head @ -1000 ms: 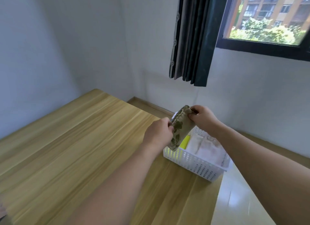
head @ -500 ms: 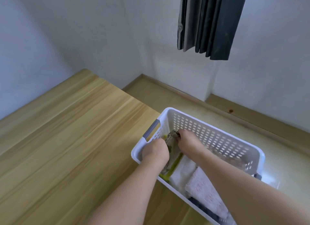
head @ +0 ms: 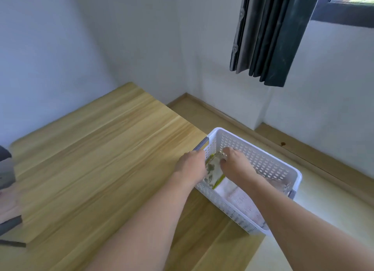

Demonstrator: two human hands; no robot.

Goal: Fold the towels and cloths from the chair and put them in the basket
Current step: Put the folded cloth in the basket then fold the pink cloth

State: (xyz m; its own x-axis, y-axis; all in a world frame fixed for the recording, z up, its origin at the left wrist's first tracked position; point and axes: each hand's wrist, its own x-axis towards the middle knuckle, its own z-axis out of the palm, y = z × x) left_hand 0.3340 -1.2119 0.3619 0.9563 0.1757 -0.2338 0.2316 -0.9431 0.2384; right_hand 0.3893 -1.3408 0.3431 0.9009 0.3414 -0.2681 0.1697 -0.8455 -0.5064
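My left hand [head: 192, 167] and right hand [head: 235, 165] flank the folded leaf-print cloth [head: 212, 169], standing on edge at the far end of the white basket [head: 263, 159], lower right of centre; whether they pinch it, I cannot tell. The cloth looks light, soft and limp, best gripped along its folded edges. The wooden table [head: 101, 159] fills the lower left; a dark curtain [head: 269, 38] hangs upper right.

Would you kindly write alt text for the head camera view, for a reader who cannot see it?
Both hands, the left hand and right hand, tuck a folded leaf-patterned cloth into a white perforated basket at the edge of a wooden table. Pale folded towels already lie in the basket.
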